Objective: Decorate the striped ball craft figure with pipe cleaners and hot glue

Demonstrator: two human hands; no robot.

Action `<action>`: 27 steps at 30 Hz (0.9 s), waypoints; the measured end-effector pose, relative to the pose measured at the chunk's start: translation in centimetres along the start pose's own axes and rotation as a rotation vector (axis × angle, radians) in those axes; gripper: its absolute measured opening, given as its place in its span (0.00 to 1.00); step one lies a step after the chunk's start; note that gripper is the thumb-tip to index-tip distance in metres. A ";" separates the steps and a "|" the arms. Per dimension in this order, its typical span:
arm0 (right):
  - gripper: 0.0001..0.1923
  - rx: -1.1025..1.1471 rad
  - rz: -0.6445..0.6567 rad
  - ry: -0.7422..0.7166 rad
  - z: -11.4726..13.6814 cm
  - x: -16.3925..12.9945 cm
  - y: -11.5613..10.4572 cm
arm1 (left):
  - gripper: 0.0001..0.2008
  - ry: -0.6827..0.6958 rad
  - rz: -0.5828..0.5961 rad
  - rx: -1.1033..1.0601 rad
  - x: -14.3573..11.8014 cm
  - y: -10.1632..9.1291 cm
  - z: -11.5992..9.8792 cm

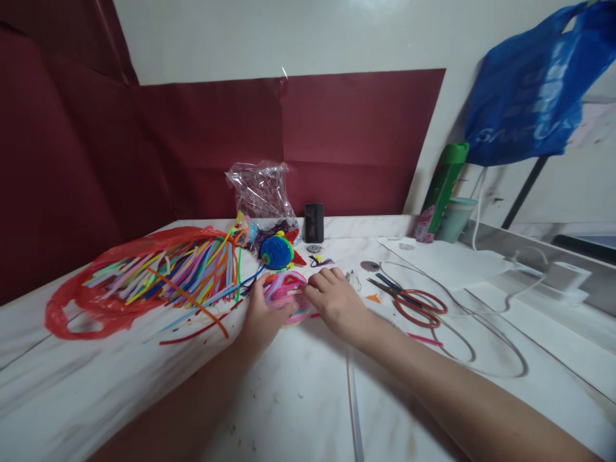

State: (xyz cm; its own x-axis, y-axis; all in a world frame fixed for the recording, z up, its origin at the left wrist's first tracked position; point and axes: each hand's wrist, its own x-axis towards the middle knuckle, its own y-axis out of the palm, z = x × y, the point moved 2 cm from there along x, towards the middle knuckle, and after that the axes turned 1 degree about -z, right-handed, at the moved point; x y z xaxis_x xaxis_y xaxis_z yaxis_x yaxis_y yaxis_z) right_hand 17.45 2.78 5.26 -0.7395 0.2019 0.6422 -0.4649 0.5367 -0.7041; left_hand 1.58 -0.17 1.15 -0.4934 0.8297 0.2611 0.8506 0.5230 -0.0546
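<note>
My left hand (264,314) is closed round the left side of a rounded pink craft piece (287,282), with pink, white and greenish strands like pipe cleaners. On its right side, the bent fingers of my right hand (337,305) press against it. Fingers cover much of the piece, so its full shape is hidden. Just behind it sits a blue yarn-wound ball (276,252) with green, yellow and red parts. Left of my hands, many colourful pipe cleaners (187,273) lie on a red plastic bag (77,314). A loose orange pipe cleaner (202,308) slants across them.
Orange-handled scissors (414,305) lie to the right, among a looping white cable (510,350). A dark phone (314,222) leans upright at the back, beside a clear plastic bag (262,189). Further right stand a green can (443,189) and a pale cup (457,218).
</note>
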 end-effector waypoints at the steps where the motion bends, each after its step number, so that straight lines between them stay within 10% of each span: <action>1: 0.02 -0.006 0.004 -0.002 0.0 0.0 -0.1 | 0.34 -0.001 -0.001 0.006 -0.1 0.0 -0.1; 27: 0.09 0.002 -0.019 -0.051 0.0 -0.2 0.4 | 0.34 0.012 0.083 0.034 -0.2 0.0 -0.3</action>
State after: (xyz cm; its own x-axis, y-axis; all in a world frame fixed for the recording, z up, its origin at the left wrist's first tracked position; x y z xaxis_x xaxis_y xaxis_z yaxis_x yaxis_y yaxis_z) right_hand 17.40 2.98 4.87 -0.7546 0.1496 0.6389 -0.4800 0.5380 -0.6929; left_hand 1.70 -0.40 1.42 -0.4192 0.8682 0.2654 0.8816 0.4592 -0.1095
